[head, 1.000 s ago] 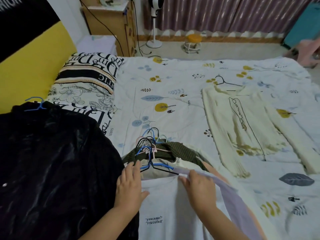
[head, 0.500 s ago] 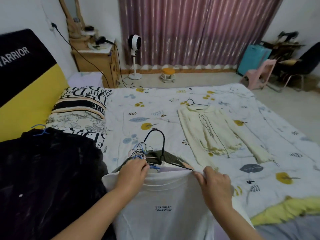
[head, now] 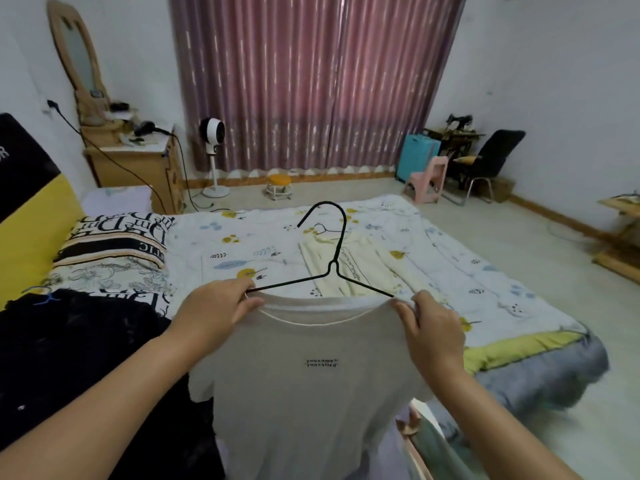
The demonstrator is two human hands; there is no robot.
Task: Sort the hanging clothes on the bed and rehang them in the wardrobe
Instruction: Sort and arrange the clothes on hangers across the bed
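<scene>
A white T-shirt (head: 304, 393) with small black lettering hangs on a black wire hanger (head: 332, 268), held up in the air over the bed (head: 485, 285). My left hand (head: 214, 310) pinches the shirt's left shoulder at the hanger's end. My right hand (head: 433, 327) grips the right shoulder. A cream sweater (head: 360, 268) on its own hanger lies flat on the bed behind. A black shiny garment (head: 79, 362) on a blue hanger lies at the left. The rest of the clothes pile is mostly hidden under the shirt.
A patterned pillow (head: 110, 247) leans at the yellow and black headboard (head: 31, 216). Beyond the bed are a wooden dresser (head: 138, 168), a standing fan (head: 212, 133), a small stool (head: 278, 185), a pink chair (head: 427, 178) and a black chair (head: 491, 157). Open floor lies right.
Both hands have lifted the white T-shirt on its black hanger up off the pile of clothes. The view has tilted up to show more of the room.
</scene>
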